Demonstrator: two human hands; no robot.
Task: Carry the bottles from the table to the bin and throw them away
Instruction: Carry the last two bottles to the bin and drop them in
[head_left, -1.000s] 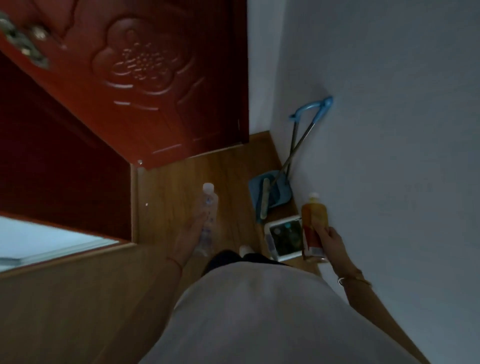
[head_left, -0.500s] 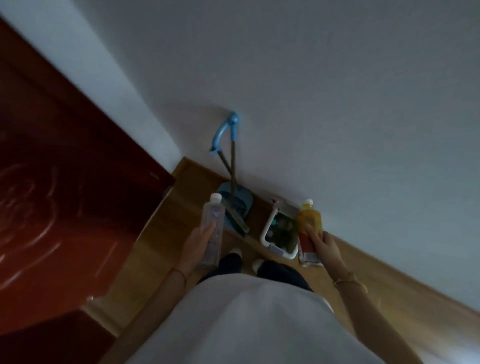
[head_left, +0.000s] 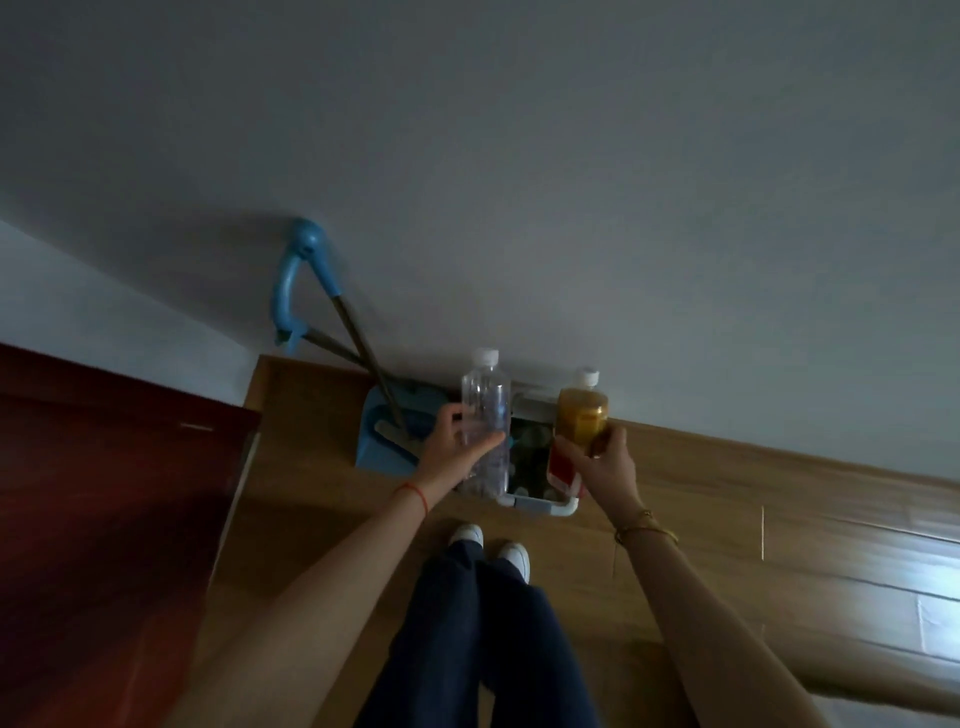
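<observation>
Standing at a wall corner, facing down over a white-rimmed bin (head_left: 540, 506) set on wood-plank floor (head_left: 727, 519) against a plain grey-white wall (head_left: 571, 182). Bin interior dark, with indistinct items inside; contents not identifiable.

Left hand (head_left: 457, 441): clenched around the middle of a clear bottle (head_left: 485, 410) with white cap, held upright above the bin's left side. Red cord at the left wrist.

Right hand (head_left: 608, 462): grasping the lower part of an amber bottle (head_left: 582, 415) with white cap and red-and-white label, held upright above the bin's right side. Gold bangles at the right wrist.

Both bottles side by side, apart from each other, above the bin opening and not inside it.

Just left of the bin: blue dustpan (head_left: 384, 441) on the floor, with a broom (head_left: 358, 332) resting in it, shaft leaning to the wall, blue handle grips at the top touching or nearly touching the wall.

Far left: dark red door (head_left: 104, 467), edge near the dustpan.

Below the bin: white shoes (head_left: 491, 545) and dark trousers, toes pointing to the bin. Light reflection on the floor planks at far right.
</observation>
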